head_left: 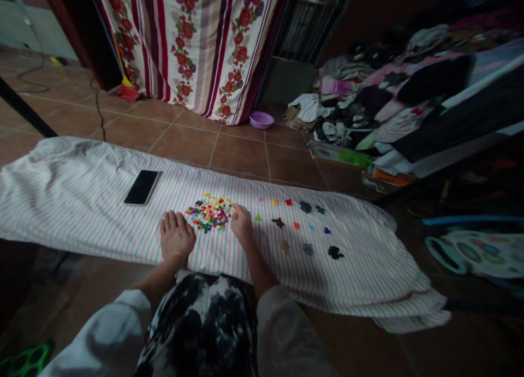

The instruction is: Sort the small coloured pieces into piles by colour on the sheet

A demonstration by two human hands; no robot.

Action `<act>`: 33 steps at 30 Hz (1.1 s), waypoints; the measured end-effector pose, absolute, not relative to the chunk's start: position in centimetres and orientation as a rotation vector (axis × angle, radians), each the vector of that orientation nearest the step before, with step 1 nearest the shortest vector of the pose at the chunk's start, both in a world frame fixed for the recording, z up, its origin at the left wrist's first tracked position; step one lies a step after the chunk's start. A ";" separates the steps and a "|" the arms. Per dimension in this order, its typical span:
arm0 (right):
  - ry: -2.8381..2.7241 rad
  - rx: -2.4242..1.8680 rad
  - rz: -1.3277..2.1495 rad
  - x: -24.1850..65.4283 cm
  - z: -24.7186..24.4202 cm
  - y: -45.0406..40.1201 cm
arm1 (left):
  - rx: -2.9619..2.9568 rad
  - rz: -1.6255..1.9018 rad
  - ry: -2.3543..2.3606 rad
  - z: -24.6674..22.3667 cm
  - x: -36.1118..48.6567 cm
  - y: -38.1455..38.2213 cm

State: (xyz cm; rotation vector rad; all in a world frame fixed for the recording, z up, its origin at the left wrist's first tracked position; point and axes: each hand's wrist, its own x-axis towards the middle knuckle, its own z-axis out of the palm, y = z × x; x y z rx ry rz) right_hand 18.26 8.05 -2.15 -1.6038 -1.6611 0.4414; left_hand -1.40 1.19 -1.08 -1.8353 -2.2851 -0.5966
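A mixed pile of small coloured pieces [210, 212], bead-like but too small to name surely, lies on the striped cloth [94, 202]. My left hand [177, 236] rests flat on the cloth just left of the pile, fingers stretched out. At the pile's right edge is my right hand [241, 222], its fingers curled together; what they pinch, if anything, cannot be made out. Farther right, small groups sit apart by colour, among them a yellow group [275, 202], a dark brown group [278, 222], an orange group [297, 225] and a black group [335, 252].
A phone [142, 187] with a dark screen lies left of the pile. Beyond the cloth are a tiled floor [237, 153], a purple basin [261, 120], a red broom [128, 89] and a flowered curtain [164, 44]. Heaped clothes [380, 93] fill the right side.
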 end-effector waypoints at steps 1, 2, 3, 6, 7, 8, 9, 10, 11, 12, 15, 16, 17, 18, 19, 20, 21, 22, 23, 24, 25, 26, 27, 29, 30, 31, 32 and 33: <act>-1.666 -1.569 0.478 18.1 -2.2 7.9 | -1.836 -0.604 -2.290 -1.1 -1.4 1.2; -1.669 -1.527 0.510 18.1 -2.3 7.8 | -1.837 -0.612 -2.296 -1.1 -1.4 1.2; -1.668 -1.490 0.526 18.2 -2.3 7.6 | -1.840 -0.618 -2.304 -1.2 -1.4 1.2; -1.661 -1.462 0.466 18.8 -2.0 7.4 | -1.849 -0.629 -2.319 -1.2 -1.4 1.2; -1.656 -1.473 0.435 19.1 -1.9 7.4 | -1.848 -0.633 -2.322 -1.1 -1.4 1.2; -1.656 -1.480 0.413 19.3 -1.8 7.5 | -1.846 -0.637 -2.325 -1.1 -1.4 1.1; -1.660 -1.483 0.398 19.4 -1.7 7.6 | -1.844 -0.641 -2.329 -1.1 -1.3 1.1; -1.667 -1.484 0.389 19.4 -1.7 7.8 | -1.843 -0.645 -2.332 -1.0 -1.3 1.1; -1.671 -1.487 0.379 19.4 -1.8 8.0 | -1.844 -0.647 -2.335 -0.9 -1.3 1.1; -1.672 -1.494 0.368 19.2 -1.9 8.3 | -1.847 -0.647 -2.337 -0.9 -1.3 1.1; -1.657 -1.548 0.315 18.5 -2.6 9.0 | -1.854 -0.651 -2.343 -0.6 -1.3 1.1; -1.655 -1.567 0.296 18.3 -2.8 9.2 | -1.856 -0.655 -2.346 -0.6 -1.3 1.1; -1.660 -1.583 0.281 18.0 -3.0 9.4 | -1.857 -0.660 -2.349 -0.5 -1.3 1.1; -1.668 -1.595 0.272 17.8 -3.2 9.6 | -1.859 -0.664 -2.351 -0.5 -1.3 1.1; -1.679 -1.602 0.272 17.7 -3.3 9.7 | -1.860 -0.666 -2.353 -0.5 -1.3 1.1; -1.691 -1.599 0.281 17.5 -3.4 9.8 | -1.861 -0.665 -2.355 -0.6 -1.3 1.1; -1.700 -1.586 0.301 17.5 -3.4 9.8 | -1.859 -0.660 -2.356 -0.6 -1.3 1.1; -1.708 -1.560 0.332 17.5 -3.4 9.9 | -1.858 -0.653 -2.356 -0.6 -1.3 1.1; -1.711 -1.522 0.377 17.5 -3.4 9.9 | -1.856 -0.644 -2.355 -0.7 -1.3 1.1; -1.708 -1.475 0.433 17.6 -3.4 9.8 | -1.855 -0.635 -2.353 -0.7 -1.3 1.1; -1.696 -1.426 0.488 17.6 -3.3 9.9 | -1.855 -0.627 -2.350 -0.8 -1.3 1.1; -1.678 -1.386 0.531 17.7 -3.3 9.9 | -1.855 -0.624 -2.346 -0.8 -1.2 1.1; -1.656 -1.364 0.552 17.8 -3.2 10.0 | -1.855 -0.624 -2.344 -0.8 -1.2 1.1; -1.611 -1.391 0.525 18.0 -3.1 10.5 | -1.852 -0.637 -2.345 -0.7 -1.2 1.1; -1.594 -1.435 0.493 18.0 -3.0 10.8 | -1.850 -0.648 -2.347 -0.7 -1.2 1.1; -1.583 -1.487 0.464 18.0 -3.0 11.1 | -1.849 -0.661 -2.349 -0.7 -1.2 1.1; -1.583 -1.535 0.448 18.0 -2.9 11.5 | -1.850 -0.672 -2.351 -0.7 -1.2 1.1; -1.595 -1.572 0.446 18.0 -2.9 11.8 | -1.852 -0.682 -2.353 -0.7 -1.2 1.1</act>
